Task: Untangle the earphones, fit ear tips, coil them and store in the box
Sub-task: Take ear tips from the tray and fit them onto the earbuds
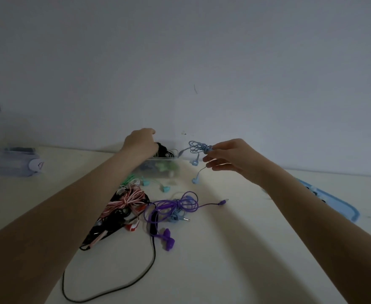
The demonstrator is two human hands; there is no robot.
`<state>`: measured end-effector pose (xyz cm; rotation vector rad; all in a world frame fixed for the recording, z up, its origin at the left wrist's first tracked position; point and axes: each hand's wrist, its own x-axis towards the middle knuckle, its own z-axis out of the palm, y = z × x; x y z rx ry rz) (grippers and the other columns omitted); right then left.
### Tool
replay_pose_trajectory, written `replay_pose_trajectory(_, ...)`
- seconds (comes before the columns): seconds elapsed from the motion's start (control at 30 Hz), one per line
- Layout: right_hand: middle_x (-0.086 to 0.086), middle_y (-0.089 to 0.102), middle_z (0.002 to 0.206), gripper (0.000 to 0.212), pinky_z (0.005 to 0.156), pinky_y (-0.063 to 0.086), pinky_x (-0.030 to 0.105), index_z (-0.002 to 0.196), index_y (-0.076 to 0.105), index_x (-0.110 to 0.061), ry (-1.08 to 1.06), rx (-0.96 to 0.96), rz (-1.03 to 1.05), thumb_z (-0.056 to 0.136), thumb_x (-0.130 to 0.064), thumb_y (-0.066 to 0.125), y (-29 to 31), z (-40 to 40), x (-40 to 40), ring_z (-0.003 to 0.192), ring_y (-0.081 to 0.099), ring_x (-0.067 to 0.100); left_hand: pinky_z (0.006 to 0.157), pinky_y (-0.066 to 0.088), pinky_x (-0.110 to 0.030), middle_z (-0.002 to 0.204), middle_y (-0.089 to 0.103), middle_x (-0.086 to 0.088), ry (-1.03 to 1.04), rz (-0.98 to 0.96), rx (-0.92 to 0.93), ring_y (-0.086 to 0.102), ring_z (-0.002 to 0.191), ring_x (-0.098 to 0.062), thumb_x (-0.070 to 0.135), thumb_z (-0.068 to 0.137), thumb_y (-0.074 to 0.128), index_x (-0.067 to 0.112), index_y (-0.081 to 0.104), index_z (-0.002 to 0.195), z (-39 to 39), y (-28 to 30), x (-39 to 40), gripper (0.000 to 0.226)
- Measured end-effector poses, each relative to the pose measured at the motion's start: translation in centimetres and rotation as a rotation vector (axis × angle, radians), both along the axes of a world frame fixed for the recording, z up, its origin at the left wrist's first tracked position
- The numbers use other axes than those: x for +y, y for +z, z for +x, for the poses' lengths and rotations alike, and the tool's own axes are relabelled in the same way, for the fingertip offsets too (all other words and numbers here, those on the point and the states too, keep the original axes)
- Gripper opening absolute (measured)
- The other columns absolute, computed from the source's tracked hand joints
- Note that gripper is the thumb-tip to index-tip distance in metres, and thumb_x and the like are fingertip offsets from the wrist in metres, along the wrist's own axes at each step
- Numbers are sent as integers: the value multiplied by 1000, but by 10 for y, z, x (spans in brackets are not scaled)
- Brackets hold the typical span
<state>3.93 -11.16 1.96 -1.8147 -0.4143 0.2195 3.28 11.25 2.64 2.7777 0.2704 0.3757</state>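
A clear plastic box [169, 159] stands against the wall, with green and other earphones inside. My left hand [141, 142] is over the box and grips a coil of black earphones [164, 150] at its rim. To the right of the box, my right hand [228, 157] pinches a tangled bundle of light blue earphones [198, 148] in the air, its two earbuds dangling below. A pile of tangled earphones lies on the table in front: red-and-white striped [125, 199], purple [173, 207], teal [158, 185] and black [112, 222].
A loose black cable [145, 273] trails from the pile toward me. A light blue lid or tray [333, 204] lies at the right. A translucent container [9, 162] sits at the far left by the wall. The table is cream coloured.
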Motion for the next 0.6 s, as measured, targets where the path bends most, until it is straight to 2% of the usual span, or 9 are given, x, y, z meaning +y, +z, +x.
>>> replay_pose_trajectory(0.07,14,69,87,17,68,58,22,102,64,4,3,29,9,89,-6,58,3,-1,-6,70,65,18,89,40,-35,126,55,-15,-18,120,-144,50,112,-32,11,92,45,11,38,140,-3,1,-9,48)
replay_pose_trajectory(0.13,14,69,85,15,67,57,22,98,65,4,15,57,-10,89,-6,58,4,-3,-11,71,66,19,88,40,-35,118,57,-14,-166,98,-244,51,107,-29,11,91,46,12,43,136,-7,1,-30,45)
replay_pose_trajectory(0.17,14,70,85,14,67,58,22,96,66,3,20,71,-11,89,-6,58,3,-4,-14,73,66,20,89,40,-32,119,57,-10,-279,-13,-230,51,108,-24,13,91,49,15,44,135,-11,1,-45,44)
replay_pose_trajectory(0.27,14,70,87,16,68,57,23,93,67,1,31,116,31,92,-7,54,-1,-7,-28,76,67,20,86,40,-23,120,54,0,-504,-418,-11,51,108,-14,22,91,56,21,41,136,-21,-3,-90,47)
replay_pose_trajectory(0.3,14,70,88,18,68,56,22,94,67,1,34,130,50,93,-8,52,-2,-8,-34,76,67,20,80,42,-20,115,54,0,-514,-508,41,53,101,-12,22,90,58,20,43,135,-20,-7,-101,47)
replay_pose_trajectory(0.4,16,69,86,22,64,55,21,96,65,5,1,187,141,95,-10,49,-6,-12,-54,74,68,19,57,45,-14,90,61,-5,-454,-810,110,58,62,-3,7,83,65,11,52,123,-13,-23,-121,42)
replay_pose_trajectory(0.43,15,69,84,22,61,55,21,95,64,6,-30,214,182,95,-9,48,-8,-12,-59,71,68,19,54,46,-14,83,62,-5,-416,-917,148,58,57,-5,4,83,65,11,53,118,-12,-28,-124,38)
replay_pose_trajectory(0.5,15,67,81,21,57,55,21,93,62,7,-119,224,199,95,-7,47,-13,-11,-74,65,67,19,54,50,-16,79,63,-7,-381,-1086,223,59,58,-10,2,85,61,12,53,110,-14,-36,-133,28)
replay_pose_trajectory(0.6,13,65,76,20,52,52,19,96,64,8,-272,139,-61,93,-7,52,-28,-6,-90,55,62,16,55,53,-19,74,58,-12,-356,-1263,198,56,54,-14,-4,86,58,6,53,106,-17,-45,-143,22)
